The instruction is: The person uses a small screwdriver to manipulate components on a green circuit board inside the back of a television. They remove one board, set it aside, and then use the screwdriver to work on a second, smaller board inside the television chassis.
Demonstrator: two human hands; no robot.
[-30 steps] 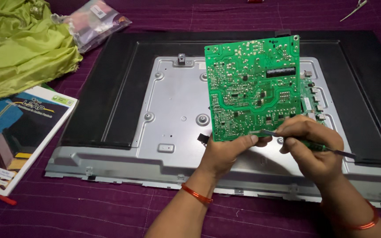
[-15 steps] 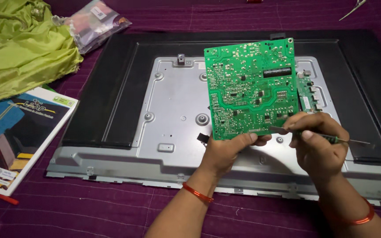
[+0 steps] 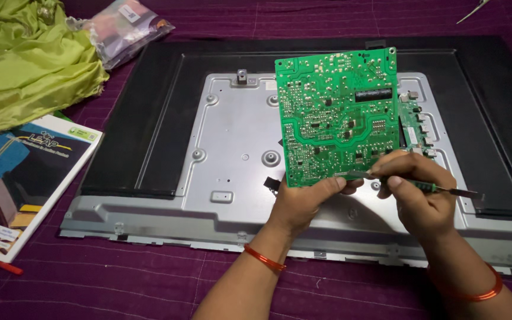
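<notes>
My left hand (image 3: 303, 204) grips the bottom edge of a green circuit board (image 3: 339, 112) and holds it upright, solder side toward me, over the opened back of a flat television (image 3: 149, 118). My right hand (image 3: 419, 192) pinches a thin metal tool (image 3: 445, 189) with a dark handle. The tool's tip lies against the board's lower right edge, close to my left thumb. A second, smaller green board (image 3: 416, 127) stays mounted on the grey metal chassis (image 3: 232, 142) just behind the raised one. Both wrists wear orange bangles.
A green cloth (image 3: 25, 65) lies bunched at the far left, with a clear plastic bag (image 3: 125, 29) beside it. A printed booklet (image 3: 25, 178) rests on the purple bedsheet (image 3: 120, 284) at the left. A red pen (image 3: 1, 265) sits under the booklet.
My right hand has shifted slightly up and left, bringing the tool tip onto the board's lower edge. The board stays held in nearly the same place.
</notes>
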